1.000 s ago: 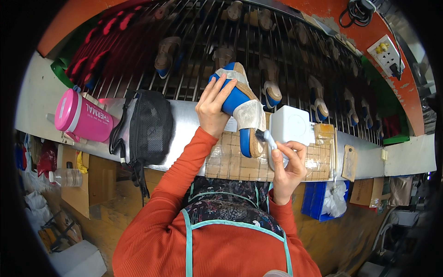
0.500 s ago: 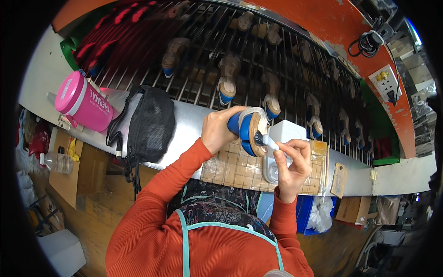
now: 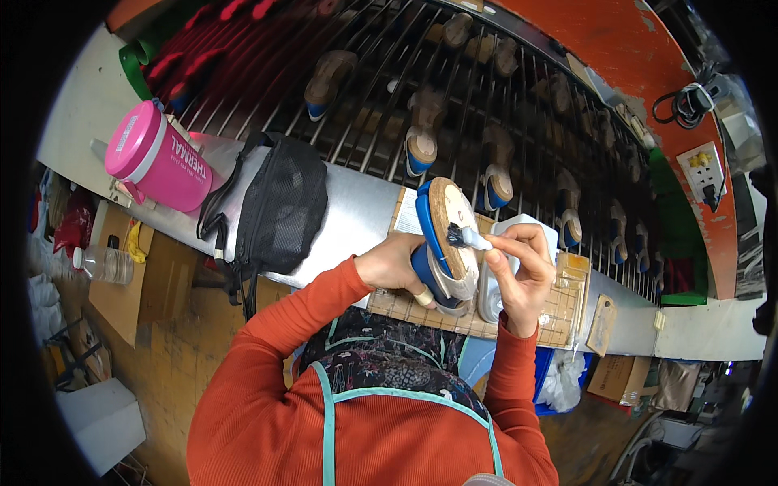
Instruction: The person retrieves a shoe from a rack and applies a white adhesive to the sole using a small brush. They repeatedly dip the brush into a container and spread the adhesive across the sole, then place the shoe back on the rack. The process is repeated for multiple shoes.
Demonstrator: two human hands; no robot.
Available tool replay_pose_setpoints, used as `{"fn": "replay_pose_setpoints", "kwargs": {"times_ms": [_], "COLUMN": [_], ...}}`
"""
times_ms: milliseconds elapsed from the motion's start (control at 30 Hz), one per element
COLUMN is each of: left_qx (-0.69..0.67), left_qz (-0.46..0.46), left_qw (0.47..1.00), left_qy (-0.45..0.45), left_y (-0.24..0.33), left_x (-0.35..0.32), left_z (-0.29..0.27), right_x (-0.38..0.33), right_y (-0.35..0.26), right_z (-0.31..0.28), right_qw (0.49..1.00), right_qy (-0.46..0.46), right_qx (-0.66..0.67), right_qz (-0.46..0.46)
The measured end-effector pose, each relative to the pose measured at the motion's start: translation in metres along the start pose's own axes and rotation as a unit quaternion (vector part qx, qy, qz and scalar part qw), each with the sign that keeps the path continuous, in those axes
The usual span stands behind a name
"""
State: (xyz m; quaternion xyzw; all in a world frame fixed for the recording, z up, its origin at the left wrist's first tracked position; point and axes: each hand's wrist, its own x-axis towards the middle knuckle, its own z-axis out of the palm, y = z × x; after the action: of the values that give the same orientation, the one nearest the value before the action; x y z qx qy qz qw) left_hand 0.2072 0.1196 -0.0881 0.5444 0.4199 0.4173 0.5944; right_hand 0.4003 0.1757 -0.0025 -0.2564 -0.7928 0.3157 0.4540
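Observation:
A blue shoe with a tan sole (image 3: 455,212) is tilted in my left hand (image 3: 399,267), its sole turned up toward my right. My fingers wrap round its blue and grey upper, and one finger wears a pale band. In my right hand (image 3: 523,271) a small brush with a white handle (image 3: 476,239) is pinched between thumb and fingers. Its dark bristles touch the sole. Below and behind my right hand stands a white plastic container (image 3: 489,293), partly covered by hand and shoe. Under it lies a cardboard sheet with a grid pattern (image 3: 397,304).
Beyond the bench runs a rack of metal bars (image 3: 369,130) carrying several more shoes (image 3: 421,150). To the left are a black mesh bag (image 3: 284,202) and a pink thermal jug (image 3: 162,158). A power socket (image 3: 703,172) sits on the orange frame at right.
The shoe has been turned so its sole stands longer and points away from me. My left hand has shifted nearer my body. The brush stays against the sole.

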Motion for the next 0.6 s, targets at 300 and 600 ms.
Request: {"fn": "replay_pose_setpoints", "kwargs": {"times_ms": [300,600], "left_qx": [-0.152,-0.162], "left_qz": [-0.09,-0.174], "left_qw": [0.972,0.947], "left_qy": [-0.153,-0.215], "left_y": [-0.007,-0.003], "left_x": [-0.004,-0.002], "left_z": [0.002,0.009], "right_x": [-0.01,0.008], "right_y": [0.013,0.019], "right_z": [-0.003,-0.028], "right_qw": [1.0,0.992], "right_qy": [-0.028,-0.099], "right_qx": [-0.002,0.084], "right_qz": [0.012,-0.006]}}
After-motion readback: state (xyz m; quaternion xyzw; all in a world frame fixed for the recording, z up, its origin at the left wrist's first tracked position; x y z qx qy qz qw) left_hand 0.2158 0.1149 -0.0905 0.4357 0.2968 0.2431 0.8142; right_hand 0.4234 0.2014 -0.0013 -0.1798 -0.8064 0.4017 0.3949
